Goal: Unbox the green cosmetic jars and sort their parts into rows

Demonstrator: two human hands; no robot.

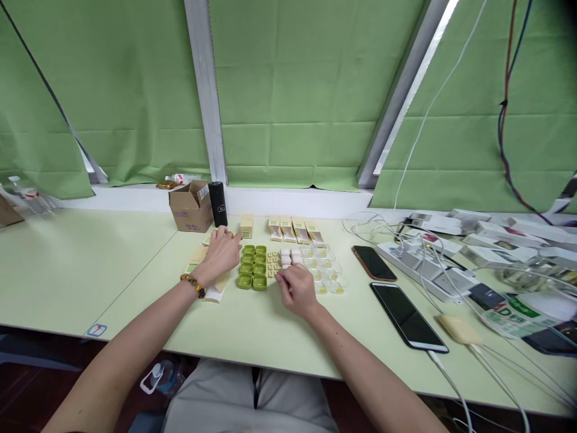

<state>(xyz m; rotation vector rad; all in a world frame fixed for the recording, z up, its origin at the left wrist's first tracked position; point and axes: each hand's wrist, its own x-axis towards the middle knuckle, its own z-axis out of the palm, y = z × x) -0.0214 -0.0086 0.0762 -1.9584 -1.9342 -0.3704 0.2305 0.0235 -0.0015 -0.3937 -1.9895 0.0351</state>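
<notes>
My left hand (pixel 222 251) hovers over or rests on flat cream cartons (pixel 198 257), palm down with fingers apart. Its fingertips are close to an upright cream box (pixel 246 226). To its right stand two columns of small green square cups (pixel 259 281). My right hand (pixel 298 290) is curled, thumb and forefinger together, beside rows of tiny cream pieces (pixel 270 264); whatever it may hold is hidden. Just behind it sit small white pieces (pixel 285 260) and clear plastic cups with yellow spots (pixel 336 285).
Several opened cream cartons (pixel 287 229) stand at the back. A cardboard box (pixel 191 208) and black cylinder (pixel 217 204) are at back left. Rightward lie two phones (pixel 408 316) (pixel 374 263), a power strip (pixel 424 270), tangled cables and white boxes (pixel 509 234).
</notes>
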